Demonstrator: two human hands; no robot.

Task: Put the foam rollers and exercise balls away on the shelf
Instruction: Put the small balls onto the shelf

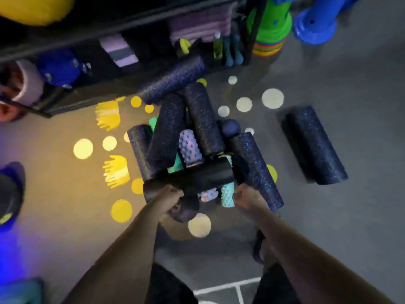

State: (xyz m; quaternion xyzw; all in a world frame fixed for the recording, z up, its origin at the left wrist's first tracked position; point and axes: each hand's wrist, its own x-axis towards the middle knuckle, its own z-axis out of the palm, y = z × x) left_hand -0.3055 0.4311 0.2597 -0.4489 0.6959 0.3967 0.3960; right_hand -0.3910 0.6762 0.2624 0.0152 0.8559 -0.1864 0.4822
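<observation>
A pile of dark speckled foam rollers (pixel 166 132) lies on the floor in front of a black shelf (pixel 65 102). Among them are a purple knobbly roller (pixel 190 147), a teal knobbly roller (pixel 228 194) and a dark blue ball (pixel 230 127). A smooth black roller (pixel 197 176) lies across the near side of the pile. My left hand (pixel 172 195) is closed on its near edge, above a dark ball (pixel 186 211). My right hand (pixel 244 197) is curled beside the teal roller and a long speckled roller (pixel 256 170); its grip is hidden. One speckled roller (pixel 315 145) lies apart to the right.
The shelf holds purple foam blocks (pixel 119 51), a yellow ball (pixel 32 9) and small dumbbells (pixel 232 49). Green (pixel 271 25) and blue (pixel 315 23) cone stacks stand at the back right. Another person's head (pixel 15 93) is at the left. Coloured spots (pixel 121 210) mark the floor.
</observation>
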